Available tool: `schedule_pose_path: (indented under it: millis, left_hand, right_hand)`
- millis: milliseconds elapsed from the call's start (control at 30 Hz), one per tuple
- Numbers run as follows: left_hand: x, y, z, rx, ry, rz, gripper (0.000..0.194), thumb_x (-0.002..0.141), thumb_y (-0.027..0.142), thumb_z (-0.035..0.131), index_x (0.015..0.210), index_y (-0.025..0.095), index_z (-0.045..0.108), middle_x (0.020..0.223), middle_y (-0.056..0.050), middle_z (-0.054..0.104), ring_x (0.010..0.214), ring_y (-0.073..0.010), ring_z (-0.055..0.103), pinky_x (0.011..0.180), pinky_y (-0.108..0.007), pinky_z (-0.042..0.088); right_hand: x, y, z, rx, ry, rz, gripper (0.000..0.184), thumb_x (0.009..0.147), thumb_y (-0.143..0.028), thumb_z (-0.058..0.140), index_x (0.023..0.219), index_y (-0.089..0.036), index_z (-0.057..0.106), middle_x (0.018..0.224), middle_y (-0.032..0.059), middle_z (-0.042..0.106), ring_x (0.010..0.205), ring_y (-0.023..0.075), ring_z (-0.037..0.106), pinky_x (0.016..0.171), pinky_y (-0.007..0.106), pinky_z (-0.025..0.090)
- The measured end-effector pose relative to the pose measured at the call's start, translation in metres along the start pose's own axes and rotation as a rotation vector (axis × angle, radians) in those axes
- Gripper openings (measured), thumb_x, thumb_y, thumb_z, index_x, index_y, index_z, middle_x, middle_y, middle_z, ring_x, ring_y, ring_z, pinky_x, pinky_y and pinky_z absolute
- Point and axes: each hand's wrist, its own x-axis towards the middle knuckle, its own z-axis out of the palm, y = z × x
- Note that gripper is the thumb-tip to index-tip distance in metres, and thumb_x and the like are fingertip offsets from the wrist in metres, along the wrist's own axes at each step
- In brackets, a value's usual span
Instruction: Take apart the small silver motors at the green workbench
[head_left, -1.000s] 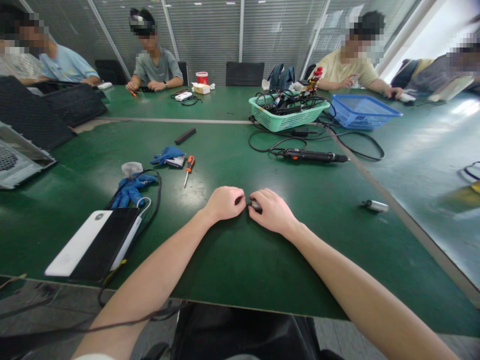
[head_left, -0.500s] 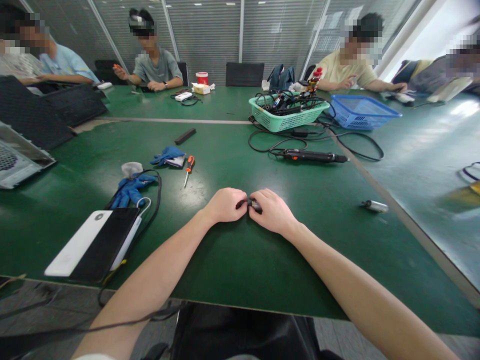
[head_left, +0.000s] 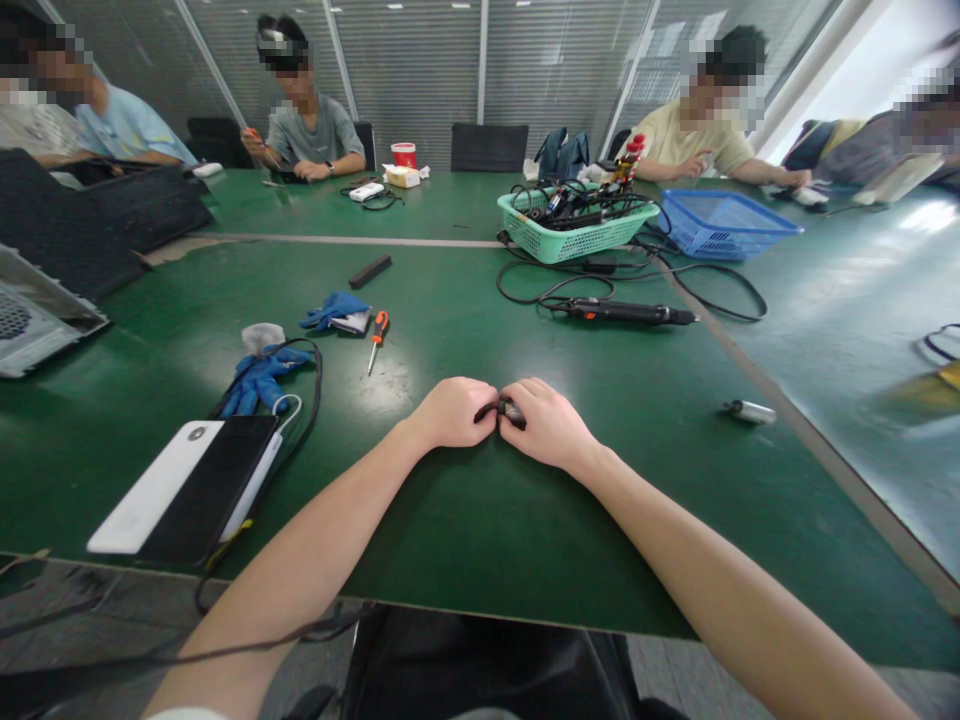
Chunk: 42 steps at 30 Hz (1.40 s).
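Observation:
Above the front middle of the green table (head_left: 450, 540), my left hand (head_left: 455, 412) and my right hand (head_left: 551, 420) meet with fingers curled in. My right hand grips a small metallic cylindrical part (head_left: 513, 411), most of it hidden by the fingers. My left hand pinches a small dark piece (head_left: 486, 409) against the left end of that part. Whether the two pieces are joined I cannot tell. A silver cylinder with a dark tip (head_left: 752, 412) lies apart at the right.
Left of my hands lie an orange-handled screwdriver (head_left: 378, 340), blue gloves (head_left: 264, 382) and a black-and-white device (head_left: 184, 490) with cables. Beyond are a black electric screwdriver (head_left: 630, 313), a green basket (head_left: 570, 243) of cables and a blue basket (head_left: 727, 225). Several people sit around the table.
My hands stay almost in place, with the left one shifted very slightly right. Across the table, a person's hand with an orange item has moved a little.

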Motion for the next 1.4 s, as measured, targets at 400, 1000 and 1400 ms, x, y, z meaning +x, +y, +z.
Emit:
schedule_pose_path:
  millis: [400,1000,1400]
  left_hand:
    - [0.0001,0.0023,-0.0013,-0.033,-0.012,0.008,0.013,0.090,0.025,0.052,0.082,0.019,0.061,0.081,-0.005,0.065,0.074,-0.0187,0.060,0.069,-0.032,0.045]
    - [0.0012,0.0021,-0.0011,-0.013,-0.016,0.006,0.012,0.087,0.024,0.053,0.078,0.019,0.059,0.079,-0.004,0.065,0.072,-0.0185,0.060,0.068,-0.031,0.046]
    - [-0.0003,0.0011,-0.0001,-0.039,-0.023,0.005,0.010,0.088,0.024,0.053,0.082,0.019,0.059,0.082,-0.004,0.066,0.076,-0.0189,0.062,0.070,-0.031,0.047]
  right_hand:
    - [-0.0018,0.0014,0.0005,-0.002,0.007,-0.017,0.009,0.087,-0.023,0.058,0.096,-0.022,0.060,0.093,0.0074,0.067,0.090,0.0241,0.059,0.080,0.036,0.046]
    - [-0.0019,-0.0028,-0.0009,-0.041,-0.003,-0.049,0.006,0.088,-0.020,0.057,0.094,-0.021,0.059,0.092,0.0071,0.066,0.090,0.0238,0.058,0.082,0.036,0.045]
    - [-0.0024,-0.0004,0.0025,-0.022,0.015,-0.060,0.006,0.088,-0.020,0.057,0.094,-0.021,0.058,0.093,0.0071,0.067,0.091,0.0235,0.058,0.082,0.036,0.045]
